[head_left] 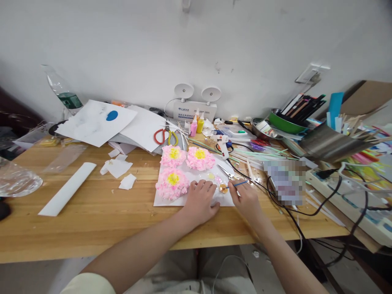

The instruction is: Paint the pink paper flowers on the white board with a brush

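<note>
My right hand (247,201) pinches a thin blue paintbrush (240,184), its tip at a small amber-orange puddle of paint (223,188) on a white sheet (196,175). Flat on that sheet rests my left hand (199,201), fingers a little bent and apart, holding nothing. Beside it sits a fluffy pink flower (165,190) with a yellow centre. Behind are two more such flowers, one on the left (165,160) and one on the right (202,164). Pale yellow and pink paint dabs (218,179) lie beyond my fingers. Scissors (226,170) lie past the puddle.
A white glue gun (222,146) stands behind the sheet, near pink (193,128) and yellow (200,124) paint bottles. Black cables (277,199) and a power strip (346,196) occupy the right. Paper scraps (118,166) and a white paper roll (67,190) lie left.
</note>
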